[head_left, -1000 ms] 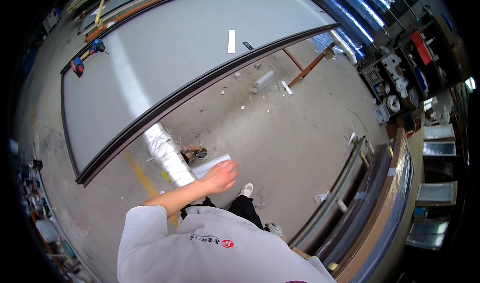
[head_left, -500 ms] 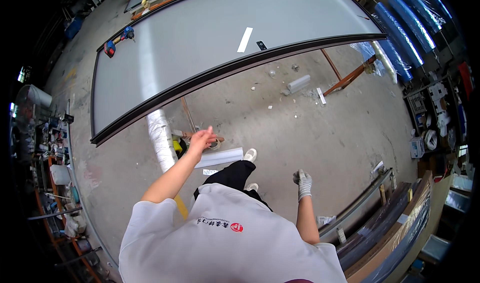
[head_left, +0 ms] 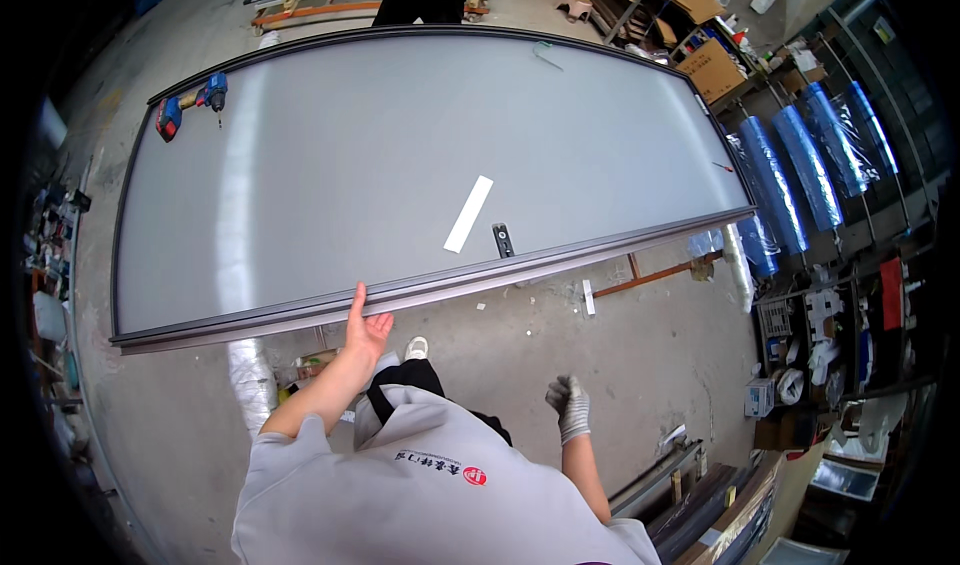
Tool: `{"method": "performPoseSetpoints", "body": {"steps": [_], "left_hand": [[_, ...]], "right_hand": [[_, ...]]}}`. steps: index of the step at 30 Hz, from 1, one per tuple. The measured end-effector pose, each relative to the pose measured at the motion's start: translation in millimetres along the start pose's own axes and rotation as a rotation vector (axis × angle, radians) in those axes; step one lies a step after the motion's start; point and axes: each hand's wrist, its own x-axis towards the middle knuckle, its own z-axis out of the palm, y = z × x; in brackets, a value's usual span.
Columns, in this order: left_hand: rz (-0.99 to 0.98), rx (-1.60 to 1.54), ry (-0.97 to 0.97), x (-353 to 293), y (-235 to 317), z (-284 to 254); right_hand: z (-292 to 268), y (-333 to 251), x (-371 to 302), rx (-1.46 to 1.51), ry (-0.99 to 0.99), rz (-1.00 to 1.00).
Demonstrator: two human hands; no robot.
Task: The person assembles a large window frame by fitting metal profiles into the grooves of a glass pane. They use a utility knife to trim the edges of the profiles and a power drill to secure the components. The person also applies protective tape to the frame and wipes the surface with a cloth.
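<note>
My bare left hand [head_left: 368,333] is at the near edge of a large framed panel [head_left: 370,155] with a dark frame and a grey, frosted-looking face. Its fingers are apart, and one finger overlaps the frame's lower rail; whether it touches cannot be told. Lower right, away from the panel, my right hand [head_left: 570,407] wears a grey-white glove with the fingers curled in; their inside is hidden. On the panel lie a blue and red cordless drill [head_left: 190,105] at the far left, a white strip [head_left: 468,215] and a small black plate-like fitting [head_left: 502,240] near the close rail.
Someone in dark trousers [head_left: 420,3] stands beyond the panel. Blue film-wrapped rolls [head_left: 808,165] hang on the right. Long profiles [head_left: 725,505] lie at lower right, and a silver-wrapped support [head_left: 250,390] stands under the panel's left. Cardboard boxes [head_left: 710,70] sit on far-right shelving.
I have come closer to the panel, which fills more of the view. My left hand has reached its near rail. The person beyond has come into view. My gloved right hand stays low.
</note>
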Motion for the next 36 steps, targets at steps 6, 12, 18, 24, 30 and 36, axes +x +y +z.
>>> {"method": "performPoseSetpoints", "body": {"steps": [6,12,18,24,30,36], "left_hand": [[0.008,-0.225,0.157,-8.0,5.6,16.0],[0.202,-0.431,0.324,-2.1,-6.4,43.3],[0.380,-0.153,0.677,12.9,-13.3,70.2],[0.501,-0.178,0.624,22.3,-23.2,50.6],[0.505,-0.247,0.729,22.4,-21.5,61.3],[0.478,-0.311,0.533,-13.0,-44.1,56.0]], "right_hand": [[109.7,-119.2,96.4,0.373,-0.001,0.009],[162.9,-193.7,193.7,0.579,-0.177,0.128],[164.0,-185.5,219.7,0.496,-0.132,0.092],[159.7,-188.5,204.6,0.462,-0.131,0.051],[153.6,-194.5,205.6,0.461,-0.153,0.106],[136.5,-192.0,194.1,0.463,-0.263,0.061]]}}
